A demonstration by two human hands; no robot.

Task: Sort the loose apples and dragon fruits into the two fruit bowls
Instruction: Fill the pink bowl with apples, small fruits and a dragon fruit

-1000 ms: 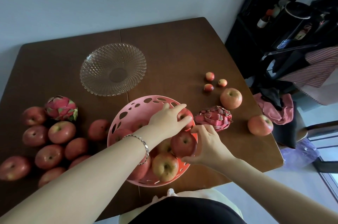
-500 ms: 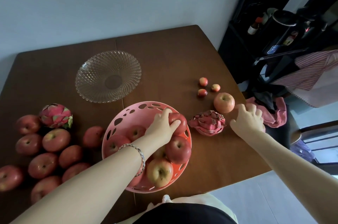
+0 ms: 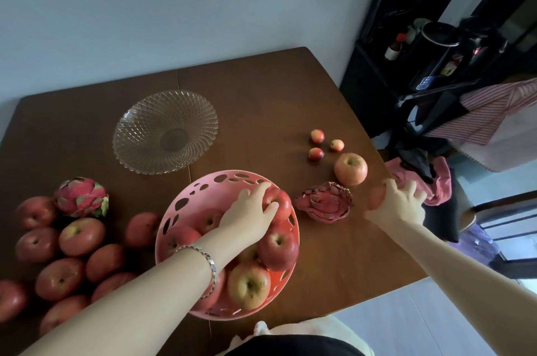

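A pink perforated bowl at the table's near middle holds several apples. My left hand reaches into it, fingers closed over a red apple at the far right rim. My right hand is at the table's right edge, clasped over another apple, which it mostly hides. A dark dragon fruit lies between bowl and right hand. Behind it sits a loose apple. The glass bowl stands empty at the back. A second dragon fruit and a pile of several apples lie on the left.
Three small fruits sit at the back right of the brown table. Beyond the right edge are a chair with pink cloth and a black shelf unit. A wall runs behind the table.
My right hand left the pink bowl's rim, swung right past the dark dragon fruit and came down over the apple at the table's right edge. My left hand stayed on its apple.
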